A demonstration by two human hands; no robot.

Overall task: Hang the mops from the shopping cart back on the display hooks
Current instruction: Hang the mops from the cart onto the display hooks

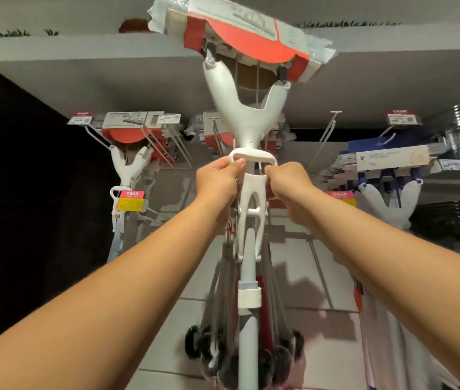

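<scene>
I hold a white mop (247,119) upright in front of me, its head in red-and-white packaging (240,35) raised near the top of the view. My left hand (219,182) pinches the left side of the white loop handle (252,157). My right hand (289,187) grips the right side of that handle. The mop's white pole (248,319) runs down between my forearms. Behind it, the same kind of mop hangs on metal display hooks (166,147) at the left (130,164), and another hangs partly hidden behind the held one.
Blue-packaged mops (386,175) hang at the right beside bare hooks (324,139). Price tags (402,118) sit on hook ends. Hanging mop handles with dark ends (240,358) crowd low behind the pole. A grey shelf (82,60) runs overhead; tiled floor lies below.
</scene>
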